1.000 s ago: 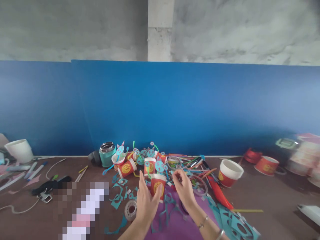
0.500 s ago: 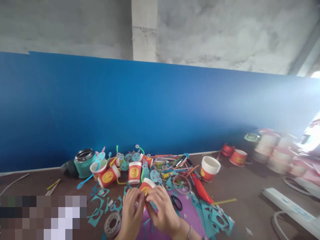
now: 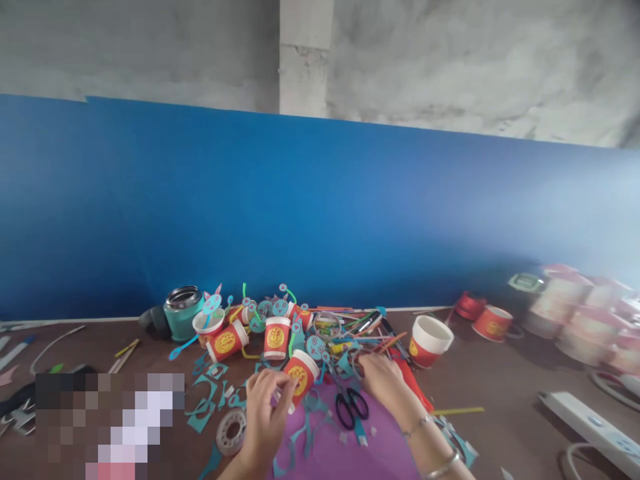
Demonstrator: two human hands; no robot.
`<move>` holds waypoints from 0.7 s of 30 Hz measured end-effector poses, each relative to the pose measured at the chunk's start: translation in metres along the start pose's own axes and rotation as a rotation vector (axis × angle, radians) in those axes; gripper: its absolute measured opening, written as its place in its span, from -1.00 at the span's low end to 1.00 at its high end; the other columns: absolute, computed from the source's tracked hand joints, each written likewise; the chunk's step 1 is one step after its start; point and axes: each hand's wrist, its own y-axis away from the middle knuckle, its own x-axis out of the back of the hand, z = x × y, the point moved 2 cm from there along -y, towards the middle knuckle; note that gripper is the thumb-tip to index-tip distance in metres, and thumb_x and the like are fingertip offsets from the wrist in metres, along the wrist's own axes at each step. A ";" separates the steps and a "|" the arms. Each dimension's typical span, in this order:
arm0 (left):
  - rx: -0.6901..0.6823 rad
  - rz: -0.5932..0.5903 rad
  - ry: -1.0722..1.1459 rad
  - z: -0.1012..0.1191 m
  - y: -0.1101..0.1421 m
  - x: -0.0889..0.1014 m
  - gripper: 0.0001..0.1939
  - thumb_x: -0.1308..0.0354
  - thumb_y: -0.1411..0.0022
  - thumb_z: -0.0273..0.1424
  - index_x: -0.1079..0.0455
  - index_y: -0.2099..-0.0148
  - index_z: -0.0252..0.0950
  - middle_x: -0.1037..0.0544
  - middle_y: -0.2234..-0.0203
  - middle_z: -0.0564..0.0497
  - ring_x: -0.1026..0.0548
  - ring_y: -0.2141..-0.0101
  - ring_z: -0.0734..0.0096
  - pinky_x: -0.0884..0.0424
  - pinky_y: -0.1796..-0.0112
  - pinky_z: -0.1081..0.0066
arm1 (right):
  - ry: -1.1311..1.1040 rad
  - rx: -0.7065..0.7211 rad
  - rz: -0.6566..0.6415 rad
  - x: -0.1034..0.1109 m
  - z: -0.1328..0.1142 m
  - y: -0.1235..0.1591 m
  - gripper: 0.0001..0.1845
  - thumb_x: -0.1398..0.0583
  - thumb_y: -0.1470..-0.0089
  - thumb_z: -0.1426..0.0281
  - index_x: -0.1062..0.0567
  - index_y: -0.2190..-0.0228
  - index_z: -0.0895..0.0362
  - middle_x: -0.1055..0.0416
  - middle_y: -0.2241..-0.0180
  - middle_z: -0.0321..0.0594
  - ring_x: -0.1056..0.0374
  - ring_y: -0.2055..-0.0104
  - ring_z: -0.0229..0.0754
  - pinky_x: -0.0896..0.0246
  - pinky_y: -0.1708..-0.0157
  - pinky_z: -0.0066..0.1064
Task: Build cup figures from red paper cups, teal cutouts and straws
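Observation:
My left hand is in front of a tilted red paper cup with a white rim and a yellow emblem. Its thumb and index finger are pinched together close to the cup's side, and what they hold is too small to make out. My right hand reaches over the pile with curled fingers at a roll of clear tape, which it partly covers. Black-handled scissors lie just below that hand, on purple paper strewn with blue scraps.
Red cups with blue paper faces stand and lie at the back, beside a teal flask. A white cup stack stands right of the pens and straws. A white tape ring lies left, a power strip far right.
My right hand has left the left hand and moved right to the clear tape roll. The scissors now show fully. The left hand stays by the cup. The view has shifted slightly left.

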 end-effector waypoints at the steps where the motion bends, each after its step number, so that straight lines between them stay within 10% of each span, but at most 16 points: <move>1: -0.013 0.002 0.002 0.000 0.000 0.001 -0.80 -0.07 -0.23 -0.29 -0.39 0.43 -0.20 -0.54 0.51 0.05 -0.47 0.41 0.31 -0.26 0.23 0.32 | -0.002 0.011 0.005 -0.002 -0.001 0.000 -0.84 -0.17 0.19 0.61 -0.47 0.61 0.13 -0.53 0.41 -0.03 -0.43 0.27 0.02 -0.11 0.37 -0.36; 6: -0.049 -0.039 0.022 0.013 -0.008 0.003 -0.82 -0.04 -0.25 -0.36 -0.38 0.40 -0.19 -0.59 0.35 -0.02 -0.50 0.27 0.23 -0.28 0.20 0.26 | -0.091 0.099 0.057 0.003 -0.017 -0.004 -0.86 -0.09 0.04 0.54 -0.43 0.50 0.14 -0.49 0.43 -0.11 -0.39 0.30 -0.07 -0.12 0.33 -0.37; 12: -0.158 -0.203 0.138 0.054 -0.024 0.001 -0.83 0.00 -0.26 -0.41 -0.38 0.36 -0.21 -0.43 -0.05 -0.13 -0.35 -0.07 0.15 -0.28 0.00 0.19 | -0.844 0.401 0.036 0.022 -0.047 0.012 -0.77 0.02 -0.19 0.25 -0.34 0.32 0.10 -0.32 0.56 -0.35 -0.22 0.54 -0.26 -0.08 0.53 -0.49; 21: -0.176 -0.180 0.244 0.056 -0.016 -0.012 -0.82 0.05 -0.28 -0.47 -0.34 0.35 -0.25 -0.42 -0.04 -0.25 -0.20 -0.19 0.11 -0.28 -0.04 0.14 | -0.825 0.458 0.117 0.040 -0.057 0.029 -0.74 -0.03 -0.19 0.25 -0.41 0.20 0.10 -0.41 0.42 -0.25 -0.29 0.40 -0.21 -0.19 0.39 -0.46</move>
